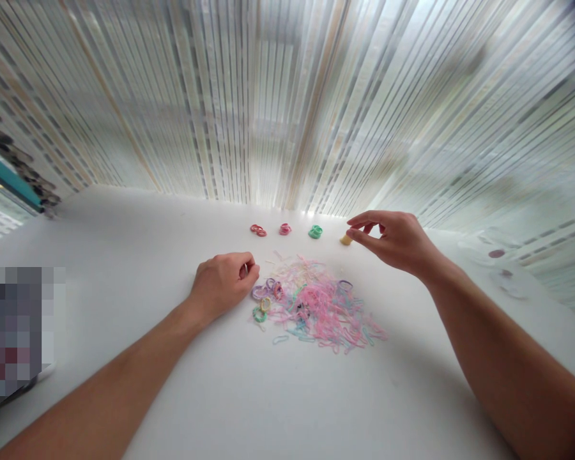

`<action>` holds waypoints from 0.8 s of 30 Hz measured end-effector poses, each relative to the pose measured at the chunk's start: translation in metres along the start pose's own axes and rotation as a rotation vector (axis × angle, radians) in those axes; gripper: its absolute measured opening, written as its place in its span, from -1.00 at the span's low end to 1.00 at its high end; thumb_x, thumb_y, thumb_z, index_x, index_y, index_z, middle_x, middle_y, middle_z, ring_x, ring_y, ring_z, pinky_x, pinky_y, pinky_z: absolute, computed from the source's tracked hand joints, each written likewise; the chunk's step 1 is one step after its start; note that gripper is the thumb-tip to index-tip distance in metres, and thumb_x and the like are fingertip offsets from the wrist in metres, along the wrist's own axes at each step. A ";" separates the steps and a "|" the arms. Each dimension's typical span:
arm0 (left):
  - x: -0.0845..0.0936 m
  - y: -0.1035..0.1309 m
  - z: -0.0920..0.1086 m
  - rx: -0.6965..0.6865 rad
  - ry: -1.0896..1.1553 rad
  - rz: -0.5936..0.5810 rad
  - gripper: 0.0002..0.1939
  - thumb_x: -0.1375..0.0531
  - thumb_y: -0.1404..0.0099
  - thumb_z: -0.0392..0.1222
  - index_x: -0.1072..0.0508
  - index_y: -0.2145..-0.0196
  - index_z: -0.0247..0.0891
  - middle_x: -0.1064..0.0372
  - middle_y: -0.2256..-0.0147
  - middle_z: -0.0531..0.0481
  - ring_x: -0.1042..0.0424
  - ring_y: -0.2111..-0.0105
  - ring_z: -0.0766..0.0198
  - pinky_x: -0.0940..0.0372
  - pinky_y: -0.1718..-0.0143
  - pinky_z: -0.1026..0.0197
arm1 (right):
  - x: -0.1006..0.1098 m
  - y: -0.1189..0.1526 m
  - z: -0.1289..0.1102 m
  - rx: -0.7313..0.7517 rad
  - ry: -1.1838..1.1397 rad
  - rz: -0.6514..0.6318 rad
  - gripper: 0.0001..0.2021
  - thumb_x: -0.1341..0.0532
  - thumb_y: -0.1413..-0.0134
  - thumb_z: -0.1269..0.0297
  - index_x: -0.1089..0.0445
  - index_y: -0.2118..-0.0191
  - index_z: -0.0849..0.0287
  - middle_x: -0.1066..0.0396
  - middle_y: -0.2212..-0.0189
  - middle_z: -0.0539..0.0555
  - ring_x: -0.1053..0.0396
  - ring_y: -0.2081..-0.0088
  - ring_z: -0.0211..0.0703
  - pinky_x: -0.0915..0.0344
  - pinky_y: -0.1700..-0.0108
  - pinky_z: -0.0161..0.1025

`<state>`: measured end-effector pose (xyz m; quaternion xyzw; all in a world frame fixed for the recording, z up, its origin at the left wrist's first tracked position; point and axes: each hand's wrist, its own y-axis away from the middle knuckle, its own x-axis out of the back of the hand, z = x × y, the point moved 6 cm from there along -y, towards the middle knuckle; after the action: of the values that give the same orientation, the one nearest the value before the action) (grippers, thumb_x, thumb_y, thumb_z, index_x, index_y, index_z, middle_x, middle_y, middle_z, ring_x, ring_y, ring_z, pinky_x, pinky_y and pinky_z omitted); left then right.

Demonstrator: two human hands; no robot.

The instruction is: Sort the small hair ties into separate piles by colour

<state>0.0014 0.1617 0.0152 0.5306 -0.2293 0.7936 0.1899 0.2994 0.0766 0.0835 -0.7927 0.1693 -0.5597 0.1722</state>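
Note:
A loose heap of pink, blue and pale bands [319, 306] lies mid-table. Purple, yellow and green hair ties [265, 305] are at its left edge. My left hand [227, 278] rests beside them, fingers curled together; whatever they may hold is hidden. Behind the heap stand small separate piles: red ties [258, 230], pink ties [285, 229] and green ties [315, 231]. To their right is a yellow pile [346, 239]. My right hand [383, 236] is at that pile, with thumb and index fingertips slightly apart at its top.
The white table [287, 396] reaches back to a striped curtain [268, 115]. Clear plastic containers [501, 259] stand at the right. A blurred-out object [14, 338] is at the left edge. Dark beads [23, 166] hang at the far left.

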 end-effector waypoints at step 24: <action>0.001 0.000 0.001 0.002 0.017 0.014 -0.70 -0.05 -0.32 0.02 -0.43 0.44 -0.15 -0.43 0.48 0.06 -0.33 0.46 0.25 0.00 0.41 0.18 | -0.040 0.031 -0.123 0.170 -0.334 -0.166 -0.92 -0.28 -0.16 0.38 -0.55 0.29 0.20 -0.48 0.44 0.04 -0.37 0.42 -0.26 -0.26 0.39 -0.32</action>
<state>0.0020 0.1613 0.0162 0.5226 -0.2304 0.7996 0.1858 0.1680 0.0571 0.0743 -0.8683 0.0247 -0.4450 0.2176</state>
